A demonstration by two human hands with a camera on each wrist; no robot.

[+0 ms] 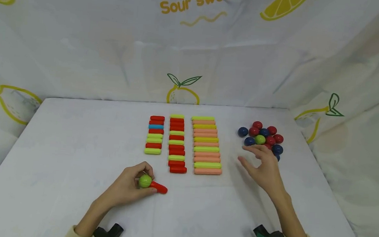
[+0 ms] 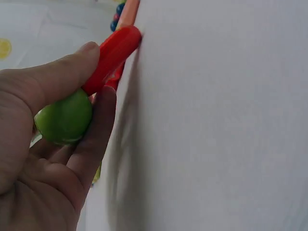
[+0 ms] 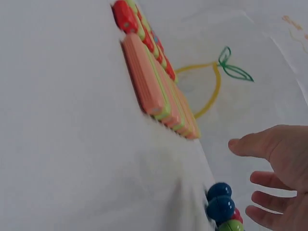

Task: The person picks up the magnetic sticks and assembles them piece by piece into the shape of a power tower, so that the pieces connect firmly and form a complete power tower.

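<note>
My left hand (image 1: 126,187) holds a short red stick (image 1: 160,188) with a light green ball (image 1: 145,181) at its near end, above the front middle of the table. In the left wrist view the thumb and a finger pinch the red stick (image 2: 115,55), and the green ball (image 2: 65,118) sits toward the palm. My right hand (image 1: 266,171), fingers loosely extended and holding nothing, hovers just in front of a cluster of red, blue and green balls; a blue ball (image 1: 243,131) lies at its left edge. The hand hides part of the cluster's front.
Three columns of laid sticks run across mid-table: a short one with a blue stick (image 1: 156,127), a red-and-green one with a red stick (image 1: 178,170) in front, and a column of longer peach, yellow and green sticks (image 1: 207,154). A lemon-print cloth (image 1: 114,54) hangs behind the table.
</note>
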